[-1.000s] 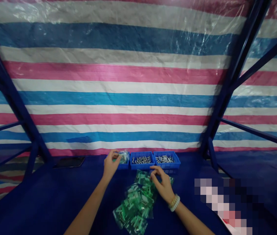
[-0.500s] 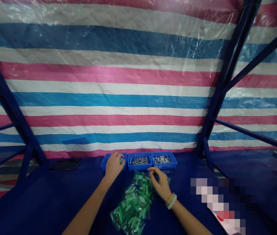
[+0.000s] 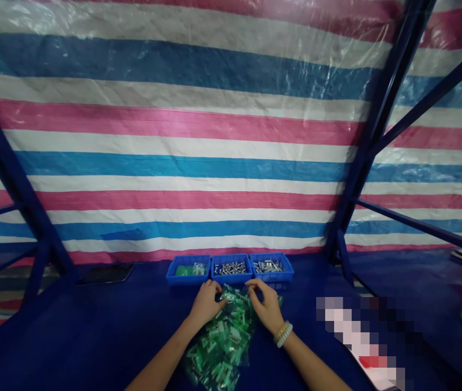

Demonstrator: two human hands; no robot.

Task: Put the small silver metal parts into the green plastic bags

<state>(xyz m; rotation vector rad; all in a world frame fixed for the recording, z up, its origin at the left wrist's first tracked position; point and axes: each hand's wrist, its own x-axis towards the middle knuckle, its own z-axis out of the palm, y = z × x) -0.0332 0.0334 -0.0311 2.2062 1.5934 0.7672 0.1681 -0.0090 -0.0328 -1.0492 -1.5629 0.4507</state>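
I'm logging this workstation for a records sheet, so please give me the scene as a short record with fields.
Left hand: fingers curled at the pile's upper left; grip unclear
Right hand: fingers bent near the pile's upper right; grip unclear
Right wrist: pale beaded bracelet
Pile: greenish see-through packets, heaped on the blue table
Left bin: green material and clear packets
Middle bin: small metal parts
Right bin: metal parts
Far left: dark flat object
Backdrop: striped sheet
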